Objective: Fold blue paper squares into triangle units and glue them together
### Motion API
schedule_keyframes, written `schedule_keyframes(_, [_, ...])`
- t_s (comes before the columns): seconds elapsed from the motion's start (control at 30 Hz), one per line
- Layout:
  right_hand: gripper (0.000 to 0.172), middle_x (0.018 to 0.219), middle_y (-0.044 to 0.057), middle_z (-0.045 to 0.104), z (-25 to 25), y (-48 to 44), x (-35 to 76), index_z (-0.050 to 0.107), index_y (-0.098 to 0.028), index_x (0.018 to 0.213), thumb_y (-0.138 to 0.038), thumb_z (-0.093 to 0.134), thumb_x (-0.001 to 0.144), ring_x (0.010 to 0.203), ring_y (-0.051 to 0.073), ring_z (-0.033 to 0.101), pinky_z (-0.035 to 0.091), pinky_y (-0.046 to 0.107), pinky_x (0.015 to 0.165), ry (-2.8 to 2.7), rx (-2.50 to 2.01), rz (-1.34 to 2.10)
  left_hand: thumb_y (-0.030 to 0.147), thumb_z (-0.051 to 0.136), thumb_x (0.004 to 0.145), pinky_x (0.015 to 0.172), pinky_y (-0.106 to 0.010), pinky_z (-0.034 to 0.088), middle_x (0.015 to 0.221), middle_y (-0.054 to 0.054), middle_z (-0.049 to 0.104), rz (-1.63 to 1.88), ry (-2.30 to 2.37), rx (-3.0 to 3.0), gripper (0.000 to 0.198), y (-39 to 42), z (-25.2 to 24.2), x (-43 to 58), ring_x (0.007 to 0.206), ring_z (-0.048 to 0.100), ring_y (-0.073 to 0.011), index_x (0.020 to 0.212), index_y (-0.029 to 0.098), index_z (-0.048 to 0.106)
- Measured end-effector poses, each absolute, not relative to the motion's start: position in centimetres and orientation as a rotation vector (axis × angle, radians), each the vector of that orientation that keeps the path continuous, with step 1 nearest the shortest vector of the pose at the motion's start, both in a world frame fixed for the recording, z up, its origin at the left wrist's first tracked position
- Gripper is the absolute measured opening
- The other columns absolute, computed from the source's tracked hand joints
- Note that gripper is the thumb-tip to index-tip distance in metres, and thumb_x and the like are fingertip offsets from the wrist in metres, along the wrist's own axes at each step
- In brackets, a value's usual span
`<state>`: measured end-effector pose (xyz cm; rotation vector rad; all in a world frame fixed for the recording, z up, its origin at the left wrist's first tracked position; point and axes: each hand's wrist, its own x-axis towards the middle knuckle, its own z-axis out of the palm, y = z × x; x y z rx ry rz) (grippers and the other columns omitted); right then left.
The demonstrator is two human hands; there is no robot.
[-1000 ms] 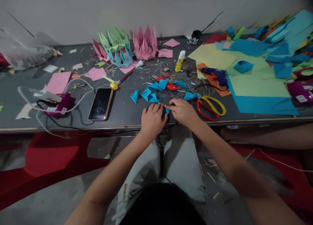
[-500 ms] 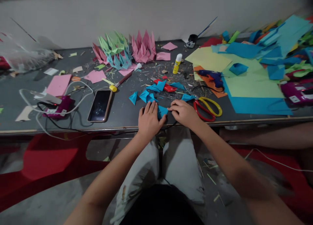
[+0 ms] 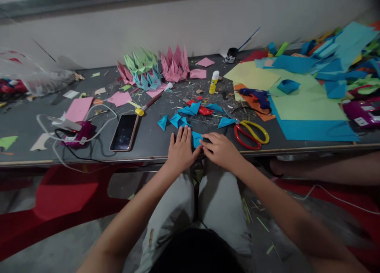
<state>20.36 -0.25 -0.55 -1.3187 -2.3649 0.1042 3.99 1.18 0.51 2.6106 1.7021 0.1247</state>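
Note:
A small folded piece of blue paper (image 3: 196, 138) lies on the dark table near its front edge. Flat on the left part of that paper rests my left hand (image 3: 181, 148), fingers stretched and a little apart. My right hand (image 3: 222, 149) has its thumb and bent fingers gathered at the paper's right edge. Just beyond my hands lie several folded blue paper triangles (image 3: 177, 120), and a red-handled cutter (image 3: 205, 110) partly hidden among them. Scissors (image 3: 248, 135) with one red and one yellow handle are to the right of my right hand.
Left of my hands are a phone (image 3: 124, 132) and a purple device (image 3: 77, 134) with cables. Behind stand folded-paper crowns (image 3: 175, 65) and a glue stick (image 3: 214, 82). A glue gun (image 3: 255, 97) and paper sheets (image 3: 311, 102) lie right. Another person's arm (image 3: 326, 168) shows below.
My right hand has come slightly left, its fingers now over the blue paper's right edge. My left hand remains flat on the paper. The camera view has tilted a little.

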Motion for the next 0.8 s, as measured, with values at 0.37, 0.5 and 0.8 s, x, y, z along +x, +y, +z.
schedule_keyframes(0.37, [0.019,0.105,0.008,0.061,-1.0,1.6,20.8,0.068,-0.021,0.088,-0.031,0.053,0.082,0.096,0.023,0.053,0.042,0.039,0.083,-2.212,-1.384,0.301,0.051,0.053,0.078,0.105,-0.043,0.029,0.135,-0.011,0.044,0.456,1.395,2.6,0.06,1.4,-0.1,1.8,0.128,0.033,-0.0235,0.126,0.015,0.045])
schedule_keyframes(0.5, [0.03,0.114,0.01,0.058,-0.9,2.0,20.4,0.062,-0.019,0.107,-0.033,0.051,0.083,0.105,0.025,0.049,0.041,0.041,0.087,-2.301,-1.322,0.284,0.032,0.051,0.084,0.096,-0.039,0.04,0.116,-0.009,0.058,0.681,1.312,2.568,0.027,1.5,-0.6,1.4,0.112,0.049,-0.02,0.106,0.018,0.06])
schedule_keyframes(0.8, [0.032,0.116,0.01,0.055,-0.6,2.8,20.2,0.058,-0.02,0.113,-0.033,0.05,0.085,0.106,0.025,0.047,0.041,0.04,0.087,-2.464,-1.205,0.339,0.018,0.062,0.076,0.084,-0.032,0.047,0.098,-0.005,0.063,0.813,1.219,2.328,0.021,2.3,-0.4,1.1,0.095,0.058,-0.0168,0.097,0.018,0.059])
